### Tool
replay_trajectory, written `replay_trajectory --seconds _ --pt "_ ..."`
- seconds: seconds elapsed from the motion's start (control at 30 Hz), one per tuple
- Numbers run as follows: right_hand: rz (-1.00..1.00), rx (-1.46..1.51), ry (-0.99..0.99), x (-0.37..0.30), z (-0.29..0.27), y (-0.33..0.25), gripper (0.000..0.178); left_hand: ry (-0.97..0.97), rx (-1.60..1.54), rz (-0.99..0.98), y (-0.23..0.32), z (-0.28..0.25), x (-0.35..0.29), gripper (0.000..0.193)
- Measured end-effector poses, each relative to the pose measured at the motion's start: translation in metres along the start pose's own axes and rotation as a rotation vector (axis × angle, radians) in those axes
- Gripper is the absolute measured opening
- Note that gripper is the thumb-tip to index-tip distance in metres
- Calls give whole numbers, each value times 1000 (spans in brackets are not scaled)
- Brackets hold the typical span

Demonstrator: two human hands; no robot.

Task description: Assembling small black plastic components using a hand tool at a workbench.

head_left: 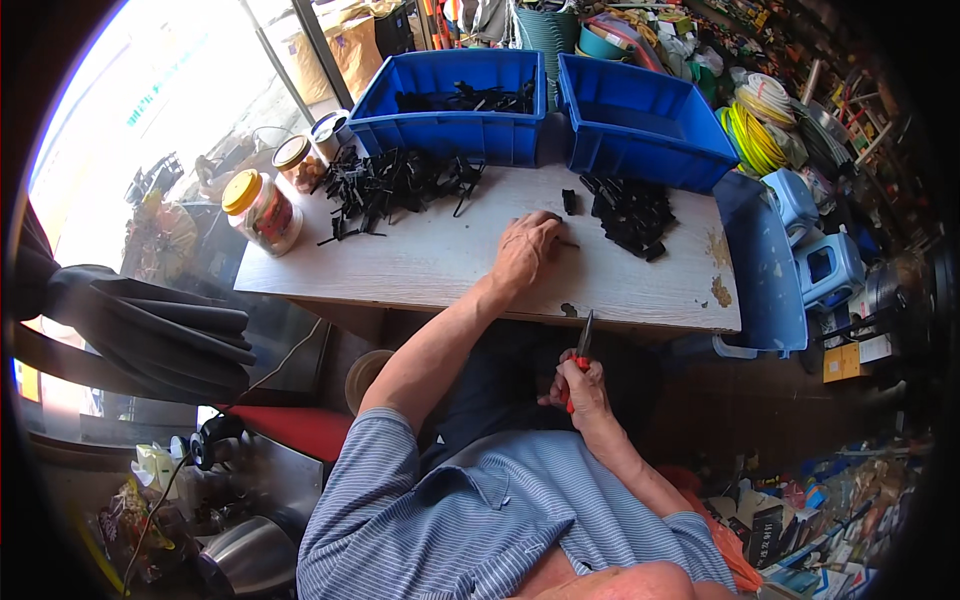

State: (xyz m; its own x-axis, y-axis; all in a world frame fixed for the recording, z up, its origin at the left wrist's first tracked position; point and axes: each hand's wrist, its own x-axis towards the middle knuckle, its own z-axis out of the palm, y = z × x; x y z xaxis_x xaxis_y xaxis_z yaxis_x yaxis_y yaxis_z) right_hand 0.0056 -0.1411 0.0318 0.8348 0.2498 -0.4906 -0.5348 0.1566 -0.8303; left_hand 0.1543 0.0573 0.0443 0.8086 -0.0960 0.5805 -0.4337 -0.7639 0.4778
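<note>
My left hand rests on the white wooden table, its fingers curled down and closed. A short dark sliver shows beside its fingertips, but what the fingers hold is hidden. Just below the table's front edge, my right hand grips red-handled pliers, their metal jaws pointing up toward the table. A tangled heap of thin black plastic parts lies to the far left of my left hand. To its right is a pile of stubby black pieces, with one black piece lying apart.
Two blue bins stand at the table's back: the left bin contains black parts, and the right bin shows its bare floor. A yellow-lidded jar and another jar stand at the left edge. A large blue tub adjoins the table's right side.
</note>
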Motion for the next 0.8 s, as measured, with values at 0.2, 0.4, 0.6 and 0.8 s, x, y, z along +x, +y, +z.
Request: replay_trajectory --seconds 0.2,0.4,0.6,0.8 --pt "-3 13 3 -2 -1 -2 14 -15 68 -108 10 -1 1 18" --pt "4 13 -38 1 1 -3 12 117 182 -213 16 -12 -4 22" --pt "54 49 -5 9 -1 8 7 115 402 -258 10 -20 -22 31" --pt "65 67 -3 18 -10 11 9 70 97 -131 28 -21 -46 20"
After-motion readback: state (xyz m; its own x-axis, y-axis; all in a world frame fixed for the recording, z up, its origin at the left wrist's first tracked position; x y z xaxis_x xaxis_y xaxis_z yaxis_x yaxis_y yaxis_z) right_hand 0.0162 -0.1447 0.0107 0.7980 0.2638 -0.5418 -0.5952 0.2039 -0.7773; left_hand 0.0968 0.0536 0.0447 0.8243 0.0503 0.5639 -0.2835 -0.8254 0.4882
